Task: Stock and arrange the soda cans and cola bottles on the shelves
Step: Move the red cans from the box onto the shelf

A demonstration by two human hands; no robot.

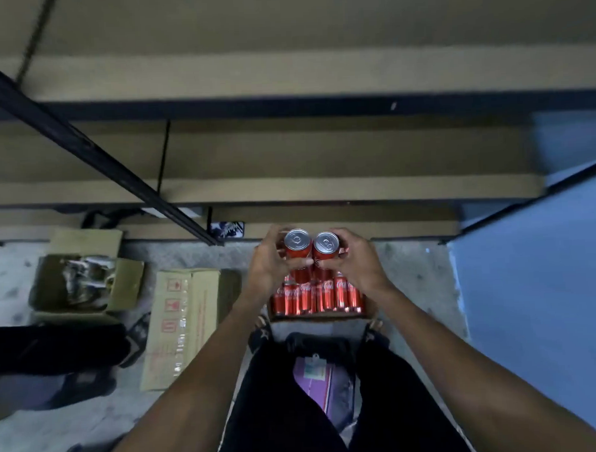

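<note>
Head view: I see a can in each hand.
Left hand curls round left can, right hand round right can; carton of cans at six o'clock.

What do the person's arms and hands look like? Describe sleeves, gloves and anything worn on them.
The left hand and right hand wear no gloves. The left forearm and right forearm show no sleeve up to the picture's bottom edge. No watch, bracelet or wristband shows at either wrist. The picture is too blurred to tell small rings.
</note>
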